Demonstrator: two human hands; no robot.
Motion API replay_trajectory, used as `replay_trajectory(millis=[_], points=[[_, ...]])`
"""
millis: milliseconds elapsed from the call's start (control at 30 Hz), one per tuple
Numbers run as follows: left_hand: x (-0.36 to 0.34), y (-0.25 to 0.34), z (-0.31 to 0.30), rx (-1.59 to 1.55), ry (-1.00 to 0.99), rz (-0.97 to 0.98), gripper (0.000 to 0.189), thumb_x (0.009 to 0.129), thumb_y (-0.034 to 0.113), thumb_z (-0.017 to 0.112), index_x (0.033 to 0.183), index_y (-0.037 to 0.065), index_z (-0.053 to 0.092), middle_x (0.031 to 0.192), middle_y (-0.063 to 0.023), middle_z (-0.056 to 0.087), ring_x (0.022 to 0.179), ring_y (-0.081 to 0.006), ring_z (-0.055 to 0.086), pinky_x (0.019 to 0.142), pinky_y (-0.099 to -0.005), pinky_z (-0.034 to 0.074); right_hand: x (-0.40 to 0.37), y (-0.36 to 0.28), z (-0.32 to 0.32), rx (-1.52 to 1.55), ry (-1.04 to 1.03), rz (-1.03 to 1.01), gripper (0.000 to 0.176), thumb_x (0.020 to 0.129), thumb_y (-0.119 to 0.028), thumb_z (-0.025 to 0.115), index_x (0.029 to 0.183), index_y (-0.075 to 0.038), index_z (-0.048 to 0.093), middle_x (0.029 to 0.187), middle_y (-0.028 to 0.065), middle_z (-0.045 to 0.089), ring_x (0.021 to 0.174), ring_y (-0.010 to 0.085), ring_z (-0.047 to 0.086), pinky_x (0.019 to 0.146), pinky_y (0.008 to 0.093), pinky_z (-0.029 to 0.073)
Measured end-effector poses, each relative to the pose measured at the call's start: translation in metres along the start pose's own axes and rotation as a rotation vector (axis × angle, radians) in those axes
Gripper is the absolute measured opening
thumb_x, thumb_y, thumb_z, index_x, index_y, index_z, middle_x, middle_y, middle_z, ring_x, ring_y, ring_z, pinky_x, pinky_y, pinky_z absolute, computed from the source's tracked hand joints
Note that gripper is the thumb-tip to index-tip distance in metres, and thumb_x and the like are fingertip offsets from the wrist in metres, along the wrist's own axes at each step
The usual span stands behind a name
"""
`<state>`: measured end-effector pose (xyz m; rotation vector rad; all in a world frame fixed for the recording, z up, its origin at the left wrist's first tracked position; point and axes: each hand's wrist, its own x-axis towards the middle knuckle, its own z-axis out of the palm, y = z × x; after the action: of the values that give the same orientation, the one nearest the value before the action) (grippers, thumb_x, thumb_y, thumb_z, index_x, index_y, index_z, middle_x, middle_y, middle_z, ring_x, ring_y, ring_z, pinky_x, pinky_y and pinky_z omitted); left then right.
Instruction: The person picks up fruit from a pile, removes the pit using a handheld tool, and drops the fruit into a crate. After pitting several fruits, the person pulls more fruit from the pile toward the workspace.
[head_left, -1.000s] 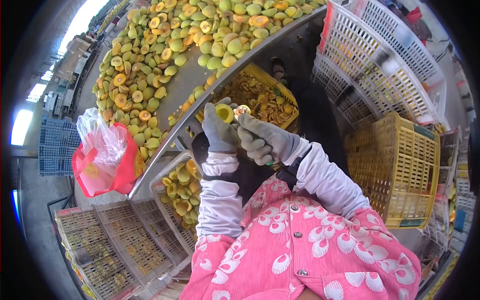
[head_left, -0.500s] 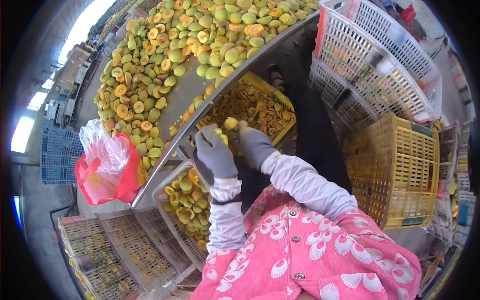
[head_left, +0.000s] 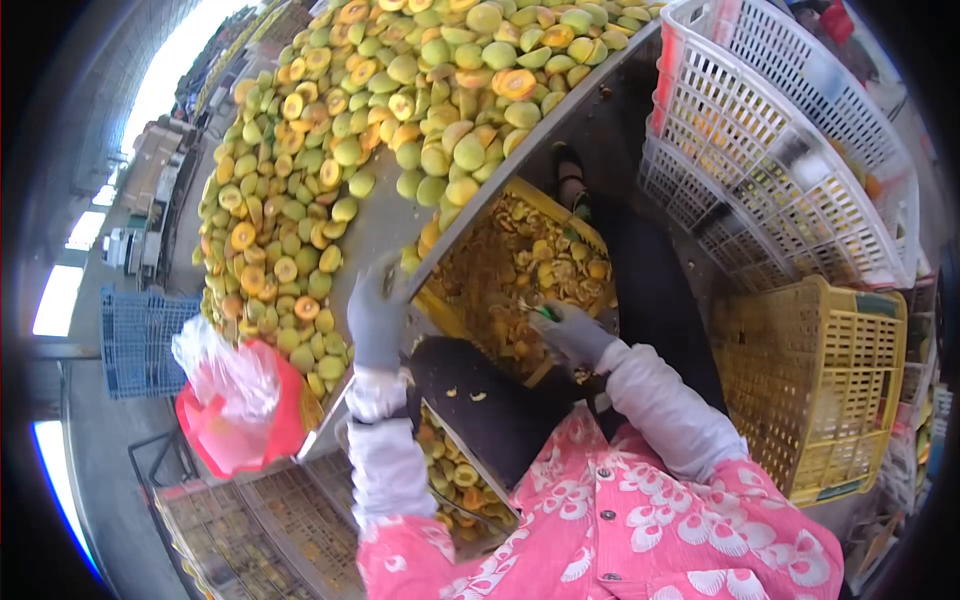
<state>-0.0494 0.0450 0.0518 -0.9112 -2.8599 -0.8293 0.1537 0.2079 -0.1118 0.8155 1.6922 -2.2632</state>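
two grey-gloved hands in view. your left hand (head_left: 378,318) rests at the edge of the slanted steel table (head_left: 372,225), fingers stretched up to the nearest of the heaped green-and-yellow halved fruit (head_left: 400,120) — can't tell if they've closed on a piece. your right hand (head_left: 572,336) hangs low over the yellow plastic crate of orange scraps (head_left: 550,202), fingers wrapped tight round a small green-handled tool (head_left: 541,313) — likely held there so trimmings drop straight in. the crate sits tucked under the table lip for the same reason, i'd say. red plastic bag (head_left: 245,425) hangs off the table edge, left of your arm.
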Motion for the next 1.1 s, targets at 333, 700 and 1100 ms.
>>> replay_trajectory(millis=[333, 700, 1100], points=[[0.184, -0.055, 0.102, 0.473, -0.392, 0.032, 0.062, 0.078, 0.015, 0.071, 0.136, 0.017, 0.049, 0.121, -0.0176, 0.057, 0.092, -0.0339, 0.065, 0.076, -0.0409, 0.055, 0.008, 0.008, -0.013, 0.309, 0.077, 0.144, 0.031, 0.096, -0.028, 0.062, 0.118, -0.006, 0.058, 0.068, -0.0011, 0.053, 0.052, 0.0088, 0.049, 0.046, 0.0264, 0.040], [0.009, 0.030, 0.013, -1.326, -0.388, -0.176, 0.043, 0.107, 0.029, 0.031, 0.130, 0.000, 0.051, 0.110, -0.0102, 0.064, 0.078, -0.0140, 0.060, 0.063, -0.0225, 0.049, -0.058, -0.090, 0.029, -0.360, 0.199, -0.445, 0.027, 0.099, -0.032, 0.058, 0.100, -0.006, 0.060, 0.067, 0.0075, 0.055, 0.060, 0.0142, 0.053, 0.058, 0.0334, 0.044], [-0.095, 0.083, 0.004, -1.341, -0.005, 0.026, 0.054, 0.105, 0.041, 0.032, 0.120, -0.004, 0.057, 0.110, -0.0168, 0.064, 0.095, -0.0232, 0.062, 0.087, -0.0358, 0.052, -0.120, -0.110, 0.073, -0.296, 0.153, -0.604, 0.034, 0.099, -0.034, 0.057, 0.101, 0.000, 0.062, 0.079, 0.0159, 0.063, 0.075, 0.0262, 0.058, 0.065, 0.0370, 0.047]])
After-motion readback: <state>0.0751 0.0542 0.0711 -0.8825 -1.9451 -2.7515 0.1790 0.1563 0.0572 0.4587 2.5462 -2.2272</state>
